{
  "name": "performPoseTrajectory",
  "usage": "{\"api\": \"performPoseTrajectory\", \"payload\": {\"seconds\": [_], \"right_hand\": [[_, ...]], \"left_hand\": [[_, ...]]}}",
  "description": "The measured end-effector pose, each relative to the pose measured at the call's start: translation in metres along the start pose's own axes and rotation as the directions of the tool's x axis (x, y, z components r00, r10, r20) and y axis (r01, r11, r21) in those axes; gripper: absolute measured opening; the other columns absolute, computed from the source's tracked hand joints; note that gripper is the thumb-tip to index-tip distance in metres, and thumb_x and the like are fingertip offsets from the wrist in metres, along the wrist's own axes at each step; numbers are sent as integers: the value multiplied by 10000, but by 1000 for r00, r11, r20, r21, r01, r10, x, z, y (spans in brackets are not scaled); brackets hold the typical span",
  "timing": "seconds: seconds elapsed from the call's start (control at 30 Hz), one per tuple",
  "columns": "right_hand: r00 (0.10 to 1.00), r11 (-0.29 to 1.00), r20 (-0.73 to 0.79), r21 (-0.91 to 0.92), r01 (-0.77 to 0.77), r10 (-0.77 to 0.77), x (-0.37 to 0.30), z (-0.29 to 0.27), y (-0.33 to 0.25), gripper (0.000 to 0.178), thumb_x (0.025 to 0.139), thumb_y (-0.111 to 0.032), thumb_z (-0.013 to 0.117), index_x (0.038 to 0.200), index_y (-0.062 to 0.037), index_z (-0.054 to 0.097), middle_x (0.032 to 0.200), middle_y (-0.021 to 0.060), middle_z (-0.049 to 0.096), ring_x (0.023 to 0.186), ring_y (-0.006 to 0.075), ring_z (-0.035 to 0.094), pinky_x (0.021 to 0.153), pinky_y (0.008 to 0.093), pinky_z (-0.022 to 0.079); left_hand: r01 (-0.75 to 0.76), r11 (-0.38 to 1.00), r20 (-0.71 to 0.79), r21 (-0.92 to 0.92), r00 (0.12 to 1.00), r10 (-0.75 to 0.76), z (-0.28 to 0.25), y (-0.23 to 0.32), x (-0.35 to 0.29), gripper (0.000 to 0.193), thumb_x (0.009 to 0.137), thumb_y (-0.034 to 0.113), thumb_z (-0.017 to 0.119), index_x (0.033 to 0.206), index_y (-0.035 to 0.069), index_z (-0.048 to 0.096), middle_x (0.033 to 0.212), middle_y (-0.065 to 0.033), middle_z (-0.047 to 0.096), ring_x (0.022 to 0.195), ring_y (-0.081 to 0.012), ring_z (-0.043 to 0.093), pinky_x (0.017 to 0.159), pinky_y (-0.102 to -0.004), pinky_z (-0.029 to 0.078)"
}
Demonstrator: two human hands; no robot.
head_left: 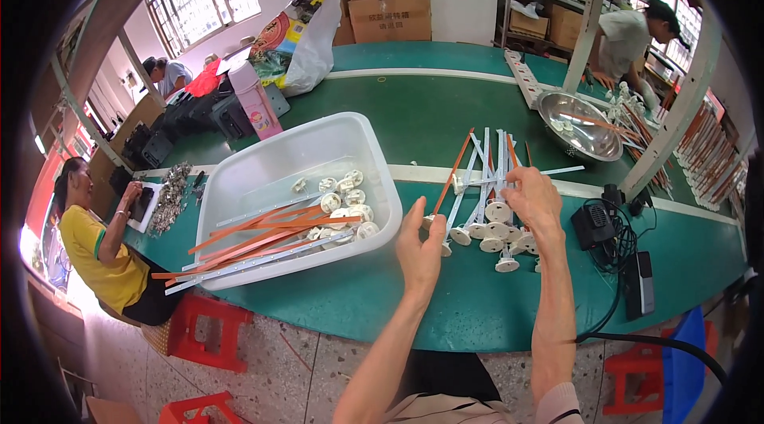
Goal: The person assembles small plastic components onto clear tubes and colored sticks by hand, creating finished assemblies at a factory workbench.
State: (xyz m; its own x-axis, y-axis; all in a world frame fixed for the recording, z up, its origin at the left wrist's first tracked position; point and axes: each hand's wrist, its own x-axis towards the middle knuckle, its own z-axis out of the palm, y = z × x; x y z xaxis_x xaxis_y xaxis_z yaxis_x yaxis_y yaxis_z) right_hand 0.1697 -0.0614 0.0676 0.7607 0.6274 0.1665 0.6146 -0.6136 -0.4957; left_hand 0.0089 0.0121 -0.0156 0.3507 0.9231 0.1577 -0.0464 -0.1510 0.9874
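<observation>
My left hand (420, 253) pinches the lower end of an orange strip (455, 170) with a white round end piece, between thumb and fingers. The strip leans up and to the right. My right hand (535, 205) is closed at the pile, its fingertips on a strip with a white round end piece (499, 211); the exact grip is partly hidden. Several silver strips (482, 173) with white round end pieces (507, 264) lie fanned out between my hands. Left of them, a white plastic tub (380, 155) holds more orange and silver strips and white round pieces.
A metal bowl (585, 145) stands at the right back. Black adapters (593, 223) with coiled cables lie right of my right arm. A pink bottle (256, 106) and a plastic bag (318, 50) stand behind the tub. Co-workers sit left (95, 241) and stand right (625, 42).
</observation>
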Motion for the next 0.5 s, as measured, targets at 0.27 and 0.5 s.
{"api": "performPoseTrajectory", "payload": {"seconds": [0.27, 0.5], "right_hand": [[973, 973, 8, 19, 231, -231, 29, 24, -44, 204, 710, -142, 623, 886, -54, 678, 831, 178, 663, 846, 349, 637, 715, 454, 482], [949, 926, 261, -282, 252, -179, 50, 62, -45, 297, 626, -101, 672, 922, -118, 692, 851, 132, 672, 876, 310, 635, 728, 436, 479]], "left_hand": [[80, 979, -20, -187, 996, -85, -1, 13, -5, 483, 874, 156, 544, 1279, -87, 441, 1171, -147, 567, 892, -135, 544, 788, -257, 438], [12, 983, -98, -182, 995, -30, 0, 0, -1, 440, 856, 183, 575, 1227, -47, 520, 947, -100, 628, 772, -126, 549, 696, -254, 445]]}}
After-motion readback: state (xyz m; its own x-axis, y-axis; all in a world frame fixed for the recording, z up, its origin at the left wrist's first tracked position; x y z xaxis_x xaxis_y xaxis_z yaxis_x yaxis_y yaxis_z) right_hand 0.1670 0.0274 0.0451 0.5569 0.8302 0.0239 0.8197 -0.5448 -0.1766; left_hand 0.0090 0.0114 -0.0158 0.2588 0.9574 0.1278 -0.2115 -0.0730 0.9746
